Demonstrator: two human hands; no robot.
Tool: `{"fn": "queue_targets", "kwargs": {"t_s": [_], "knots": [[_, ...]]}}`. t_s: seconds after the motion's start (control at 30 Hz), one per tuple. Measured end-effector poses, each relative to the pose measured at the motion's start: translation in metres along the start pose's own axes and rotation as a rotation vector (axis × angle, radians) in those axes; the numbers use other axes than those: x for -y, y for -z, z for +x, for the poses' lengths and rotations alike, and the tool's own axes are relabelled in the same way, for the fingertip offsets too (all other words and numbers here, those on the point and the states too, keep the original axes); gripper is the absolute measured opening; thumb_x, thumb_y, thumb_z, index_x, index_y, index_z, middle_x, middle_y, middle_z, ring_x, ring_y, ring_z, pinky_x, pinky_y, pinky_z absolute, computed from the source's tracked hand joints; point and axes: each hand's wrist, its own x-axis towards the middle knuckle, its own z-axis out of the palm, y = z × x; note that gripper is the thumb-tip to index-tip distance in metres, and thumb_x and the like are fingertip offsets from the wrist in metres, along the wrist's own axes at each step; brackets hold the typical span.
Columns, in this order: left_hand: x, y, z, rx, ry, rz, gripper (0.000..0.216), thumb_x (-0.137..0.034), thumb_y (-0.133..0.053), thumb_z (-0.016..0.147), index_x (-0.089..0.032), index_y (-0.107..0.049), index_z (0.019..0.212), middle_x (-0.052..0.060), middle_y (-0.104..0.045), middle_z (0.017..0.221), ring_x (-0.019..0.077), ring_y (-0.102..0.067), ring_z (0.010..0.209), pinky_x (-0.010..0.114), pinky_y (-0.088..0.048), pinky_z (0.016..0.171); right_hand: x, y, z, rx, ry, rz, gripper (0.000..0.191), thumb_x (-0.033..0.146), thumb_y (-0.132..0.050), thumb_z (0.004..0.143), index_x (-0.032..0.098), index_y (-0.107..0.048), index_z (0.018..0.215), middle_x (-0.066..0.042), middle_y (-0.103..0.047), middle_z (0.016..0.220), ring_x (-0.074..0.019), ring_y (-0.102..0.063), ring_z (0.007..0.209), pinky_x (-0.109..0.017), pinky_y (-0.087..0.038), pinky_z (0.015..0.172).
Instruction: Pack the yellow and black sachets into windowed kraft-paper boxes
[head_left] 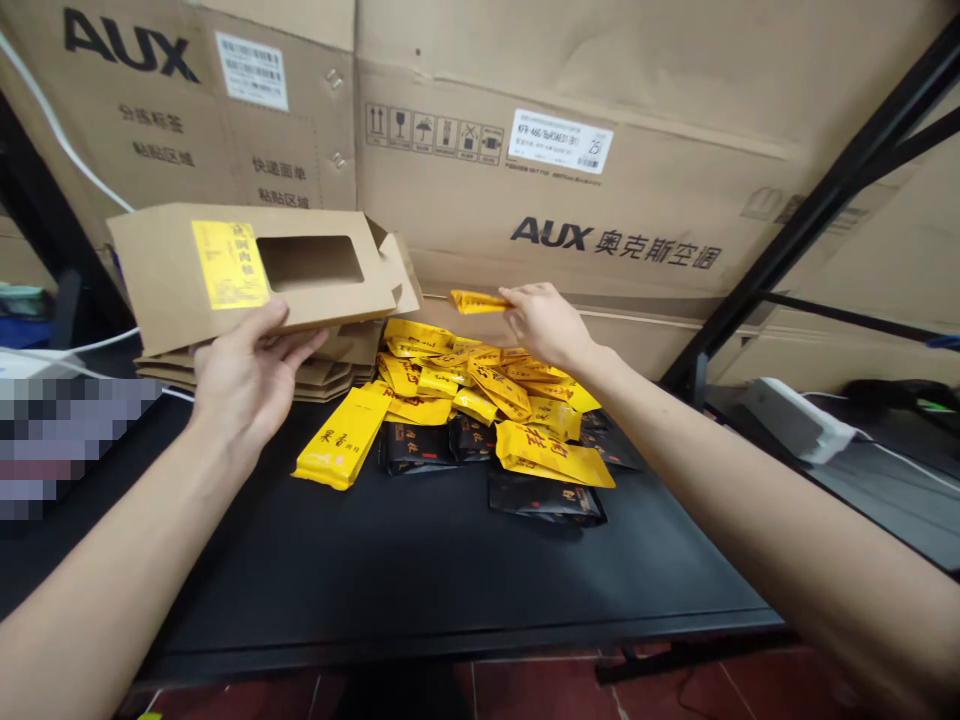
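Observation:
My left hand (pixel 244 375) grips the lower edge of a brown kraft box (pixel 247 270) with a yellow label and a cut-out window. The box is held sideways above the table, its open flaps pointing right. My right hand (pixel 544 325) pinches a yellow packet (pixel 476 301) and holds it level, just right of the box's open end. Below both hands a heap of yellow packets (pixel 487 390) and black packets (pixel 544 495) lies on the black table (pixel 420 580). One long yellow packet (pixel 341 440) lies apart at the heap's left.
A stack of flat kraft boxes (pixel 330 370) sits behind my left hand. Large AUX cardboard cartons (pixel 600 150) wall off the back. A black metal frame (pixel 810 220) rises at the right, with a white device (pixel 791 420) and cables beyond. A blurred-out item (pixel 60 440) lies at the left.

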Motion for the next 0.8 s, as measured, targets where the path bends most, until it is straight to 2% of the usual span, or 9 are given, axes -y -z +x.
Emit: {"fn": "queue_targets", "kwargs": {"t_s": [0.07,0.13,0.2,0.27,0.33,0.43,0.57,0.67,0.8], "knots": [[0.003,-0.001,-0.001,0.018,0.007,0.017,0.031,-0.005,-0.084,0.061,-0.021,-0.070,0.084,-0.003,-0.076,0.080,0.0219,-0.072,0.100,0.049,-0.058,0.110,-0.010,-0.004,-0.003,0.105,0.018,-0.004,0.048,0.024,-0.051,0.103,0.004,-0.065,0.145,-0.021,-0.063,0.153,-0.0325,-0.053,0.148,-0.046,-0.040,0.125],[0.005,0.000,-0.001,0.035,0.004,0.034,0.032,-0.006,-0.087,0.060,-0.021,-0.069,0.082,-0.003,-0.076,0.079,0.0232,-0.072,0.102,0.048,-0.059,0.108,-0.022,-0.010,-0.008,0.161,-0.066,-0.015,0.045,0.028,-0.048,0.106,0.008,-0.069,0.140,-0.019,-0.064,0.152,-0.0306,-0.055,0.147,-0.044,-0.041,0.125],[0.007,0.001,0.000,0.049,0.001,0.047,0.032,-0.008,-0.089,0.059,-0.021,-0.070,0.082,-0.002,-0.076,0.080,0.0240,-0.073,0.105,0.046,-0.059,0.108,-0.034,-0.018,-0.014,0.213,-0.240,-0.034,0.043,0.029,-0.044,0.106,0.011,-0.073,0.132,-0.019,-0.070,0.143,-0.0315,-0.064,0.137,-0.045,-0.049,0.116],[0.009,0.003,0.001,0.062,0.007,0.059,0.032,-0.010,-0.090,0.059,-0.021,-0.071,0.083,-0.001,-0.077,0.083,0.0241,-0.072,0.107,0.045,-0.058,0.109,-0.046,-0.029,-0.021,0.291,-0.394,-0.040,0.039,0.033,-0.052,0.103,0.011,-0.077,0.123,-0.021,-0.077,0.128,-0.0333,-0.073,0.121,-0.044,-0.056,0.102],[0.010,0.004,0.002,0.070,0.015,0.073,0.031,-0.012,-0.091,0.060,-0.021,-0.071,0.082,-0.001,-0.077,0.083,0.0240,-0.072,0.107,0.045,-0.058,0.109,-0.055,-0.039,-0.028,0.332,-0.467,-0.029,0.039,0.039,-0.062,0.099,0.011,-0.076,0.122,-0.021,-0.079,0.120,-0.0329,-0.076,0.113,-0.041,-0.058,0.093],[0.012,0.004,0.000,0.080,0.025,0.091,0.031,-0.013,-0.092,0.059,-0.022,-0.070,0.078,-0.001,-0.076,0.080,0.0246,-0.072,0.104,0.046,-0.059,0.107,-0.061,-0.051,-0.036,0.303,-0.514,0.006,0.041,0.040,-0.066,0.098,0.017,-0.070,0.132,-0.015,-0.078,0.128,-0.0283,-0.074,0.117,-0.036,-0.058,0.093],[0.011,0.001,-0.003,0.096,0.043,0.098,0.031,-0.012,-0.092,0.057,-0.022,-0.071,0.079,0.000,-0.077,0.085,0.0249,-0.071,0.104,0.046,-0.059,0.106,-0.058,-0.054,-0.042,0.251,-0.537,0.043,0.032,0.033,-0.064,0.099,0.025,-0.072,0.129,-0.009,-0.078,0.128,-0.0266,-0.073,0.120,-0.035,-0.056,0.096],[0.009,-0.002,-0.006,0.112,0.060,0.092,0.029,-0.014,-0.089,0.060,-0.021,-0.073,0.083,0.001,-0.080,0.098,0.0251,-0.071,0.107,0.047,-0.058,0.107,-0.059,-0.050,-0.047,0.217,-0.570,0.034,0.033,0.034,-0.061,0.099,0.025,-0.072,0.129,-0.012,-0.077,0.130,-0.0310,-0.072,0.122,-0.041,-0.056,0.099],[0.007,-0.003,-0.009,0.159,0.084,0.102,0.023,-0.016,-0.086,0.064,-0.024,-0.074,0.082,0.002,-0.081,0.107,0.0299,-0.067,0.125,0.049,-0.058,0.109,-0.057,-0.042,-0.059,0.179,-0.604,-0.011,0.040,0.035,-0.058,0.100,0.016,-0.071,0.133,-0.021,-0.075,0.128,-0.0384,-0.070,0.123,-0.051,-0.053,0.104]]}}
